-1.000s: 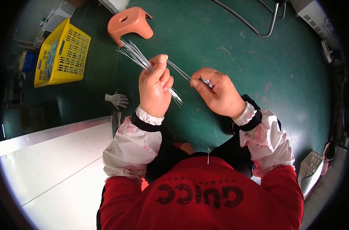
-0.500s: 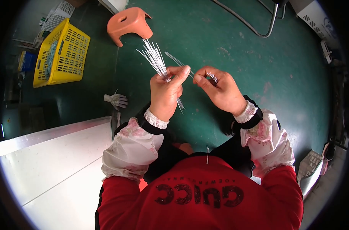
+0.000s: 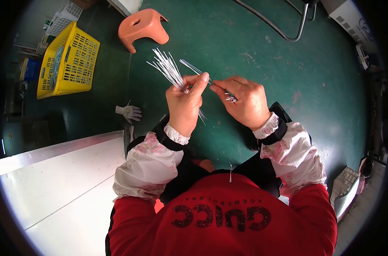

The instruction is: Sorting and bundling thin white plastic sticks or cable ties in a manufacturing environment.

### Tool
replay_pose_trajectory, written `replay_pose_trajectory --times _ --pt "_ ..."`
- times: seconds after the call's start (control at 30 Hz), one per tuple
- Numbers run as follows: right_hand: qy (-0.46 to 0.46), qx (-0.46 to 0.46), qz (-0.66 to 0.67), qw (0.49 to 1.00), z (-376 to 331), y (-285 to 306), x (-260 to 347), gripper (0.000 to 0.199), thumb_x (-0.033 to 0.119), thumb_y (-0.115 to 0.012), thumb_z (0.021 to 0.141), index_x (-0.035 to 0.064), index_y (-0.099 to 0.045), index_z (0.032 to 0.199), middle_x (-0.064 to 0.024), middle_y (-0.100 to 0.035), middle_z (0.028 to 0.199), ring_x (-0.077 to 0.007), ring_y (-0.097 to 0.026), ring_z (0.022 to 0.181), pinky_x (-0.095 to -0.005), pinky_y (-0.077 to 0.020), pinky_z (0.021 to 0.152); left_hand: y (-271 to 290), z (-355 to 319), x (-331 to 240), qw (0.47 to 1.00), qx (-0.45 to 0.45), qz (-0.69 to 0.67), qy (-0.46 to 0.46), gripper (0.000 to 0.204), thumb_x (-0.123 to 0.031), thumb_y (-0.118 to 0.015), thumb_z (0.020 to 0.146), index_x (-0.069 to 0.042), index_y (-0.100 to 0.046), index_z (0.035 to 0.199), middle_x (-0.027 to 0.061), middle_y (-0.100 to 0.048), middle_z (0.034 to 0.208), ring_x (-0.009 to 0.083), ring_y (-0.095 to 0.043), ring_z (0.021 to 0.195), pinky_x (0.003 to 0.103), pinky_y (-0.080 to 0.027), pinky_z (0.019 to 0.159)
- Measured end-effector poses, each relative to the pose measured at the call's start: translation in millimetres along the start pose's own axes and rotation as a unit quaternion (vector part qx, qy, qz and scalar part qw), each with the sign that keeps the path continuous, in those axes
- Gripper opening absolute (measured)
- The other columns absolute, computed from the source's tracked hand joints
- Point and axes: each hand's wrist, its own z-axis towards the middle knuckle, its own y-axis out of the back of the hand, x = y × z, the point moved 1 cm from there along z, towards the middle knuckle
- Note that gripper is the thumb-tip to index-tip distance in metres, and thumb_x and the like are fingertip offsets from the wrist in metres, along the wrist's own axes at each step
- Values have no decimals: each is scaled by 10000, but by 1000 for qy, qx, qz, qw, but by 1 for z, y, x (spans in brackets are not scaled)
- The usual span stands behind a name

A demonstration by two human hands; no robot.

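Note:
My left hand [image 3: 186, 102] is closed round a fanned bundle of thin white wires [image 3: 168, 69], whose lower ends poke out below the palm. A few separate thin wires [image 3: 190, 66] run from the upper left down to the pinched fingers of both hands. My right hand [image 3: 244, 102] pinches their near end between thumb and forefinger, close to the left fingertips. More short wire ends [image 3: 231, 98] stick out from its curled fingers. What those wires are exactly, I cannot make out.
An orange stool [image 3: 143, 29] stands ahead on the green floor [image 3: 245, 55]. To the left are a yellow basket [image 3: 79, 59] holding bluish material, a grey glove [image 3: 130, 112] on the floor and a white panel [image 3: 66, 179]. A metal tube frame [image 3: 283, 34] is at the far right.
My right hand has turned, showing more of its back, and moved slightly left. The bundle in my left hand has tilted a little to the left.

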Motion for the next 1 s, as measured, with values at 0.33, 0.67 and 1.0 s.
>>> replay_pose_trajectory --times 0.33,0.67,1.0 --pt "-51 52 63 995 3 4 6 59 78 -713 799 66 -723 856 -120 -686 775 -268 -665 641 -336 -541 571 2 -1 2 1000 16 11 -6 175 -156 -743 885 -5 -667 837 -71 -495 641 -6 -330 496 201 -232 440" --pt "-294 130 449 834 -2 -2 -10 188 189 -683 920 9 -714 875 27 -635 709 -32 -525 635 -245 -439 544 4 3 -1 991 75 -60 95 157 -186 -684 930 -38 -638 911 -88 -367 576 15 -253 449 221 -207 425" --pt "-317 138 305 887 2 2 -4 247 249 -778 847 11 -713 851 25 -622 671 -31 -498 613 -225 -417 528 3 0 0 996 46 -36 71 153 -179 -694 925 -42 -626 912 -87 -385 600 15 -272 455 222 -207 423"
